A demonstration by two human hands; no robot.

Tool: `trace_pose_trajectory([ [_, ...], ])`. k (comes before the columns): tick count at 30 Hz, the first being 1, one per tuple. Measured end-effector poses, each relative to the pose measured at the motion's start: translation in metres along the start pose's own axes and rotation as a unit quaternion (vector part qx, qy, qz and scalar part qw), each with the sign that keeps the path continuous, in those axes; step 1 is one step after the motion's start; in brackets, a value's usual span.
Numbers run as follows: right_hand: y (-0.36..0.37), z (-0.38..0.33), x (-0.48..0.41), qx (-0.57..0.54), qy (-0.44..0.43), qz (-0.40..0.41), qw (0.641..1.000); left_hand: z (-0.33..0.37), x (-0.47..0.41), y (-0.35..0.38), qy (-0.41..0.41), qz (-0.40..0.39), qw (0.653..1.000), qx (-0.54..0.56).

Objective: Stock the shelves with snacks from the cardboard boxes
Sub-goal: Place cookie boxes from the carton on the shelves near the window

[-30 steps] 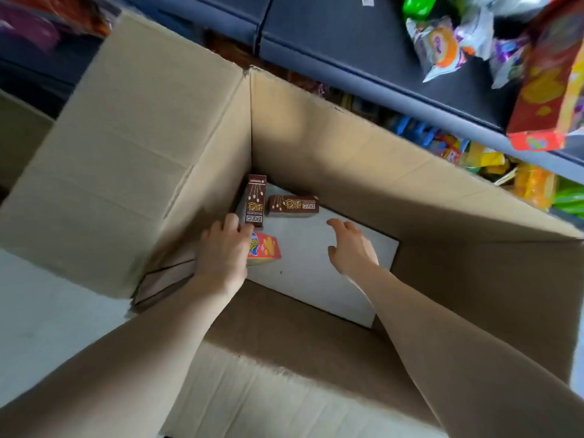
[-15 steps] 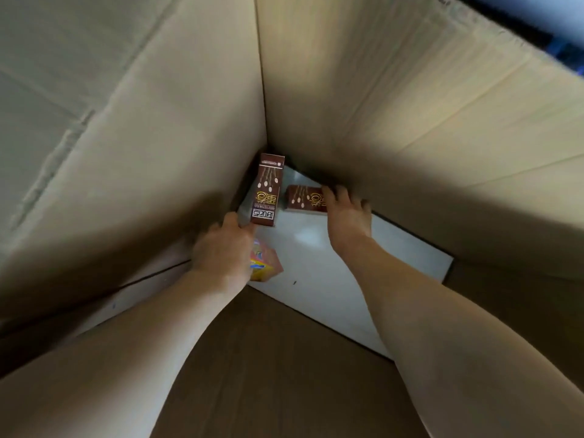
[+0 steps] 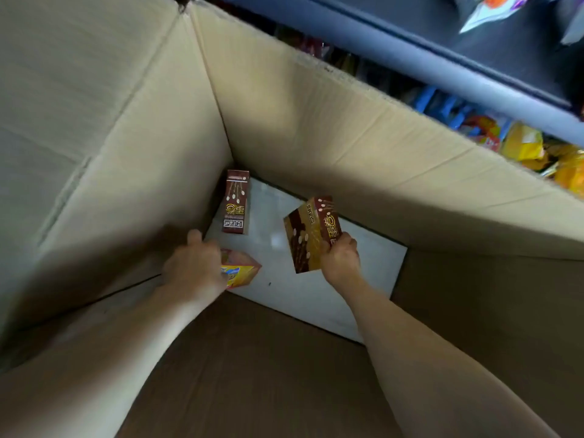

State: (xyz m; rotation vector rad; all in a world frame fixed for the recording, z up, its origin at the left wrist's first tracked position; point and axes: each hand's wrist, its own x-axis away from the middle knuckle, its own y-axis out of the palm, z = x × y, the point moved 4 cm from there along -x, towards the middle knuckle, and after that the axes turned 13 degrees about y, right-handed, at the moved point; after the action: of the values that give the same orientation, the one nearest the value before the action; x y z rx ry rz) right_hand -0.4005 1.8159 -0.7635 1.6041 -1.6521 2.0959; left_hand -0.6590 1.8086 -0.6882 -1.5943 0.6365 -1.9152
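Left hand (image 3: 192, 268) hides half the orange box (image 3: 241, 273) (grip unclear); shelf snacks (image 3: 524, 147) blurred.

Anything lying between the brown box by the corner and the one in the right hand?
Nothing: head view shows bare white floor between the corner box and the held box.

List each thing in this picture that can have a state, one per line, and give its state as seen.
Cardboard box: open, nearly empty.
Brown snack box in the corner: lying flat on the bottom, untouched.
Second brown snack box: lifted, tilted, gripped by the right hand.
Orange snack box: low in the box, under the left hand; grip hidden.
Shelf: partly stocked.
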Motion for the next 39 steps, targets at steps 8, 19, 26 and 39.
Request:
trace_pose_trajectory([
  [8, -0.107, 0.032, 0.115, -0.16, 0.094, -0.077, 0.98, 0.01, 0.079, -0.075, -0.039, 0.056, 0.995, 0.072],
  [19, -0.303, 0.094, 0.38, -0.522, 0.012, -0.117, 0.845, 0.033, 0.281, -0.231, 0.001, 0.074, 0.822, 0.565],
  [26, -0.403, 0.183, 0.494, -0.565, -0.016, 0.02, 0.825, 0.125, 0.381, -0.32, 0.175, 0.04, 0.836, 0.519],
  [39, -0.607, 0.499, 0.604, -0.532, -0.067, 0.185, 0.823, 0.534, 0.507, -0.341, 0.446, 0.092, 0.816, 0.356],
])
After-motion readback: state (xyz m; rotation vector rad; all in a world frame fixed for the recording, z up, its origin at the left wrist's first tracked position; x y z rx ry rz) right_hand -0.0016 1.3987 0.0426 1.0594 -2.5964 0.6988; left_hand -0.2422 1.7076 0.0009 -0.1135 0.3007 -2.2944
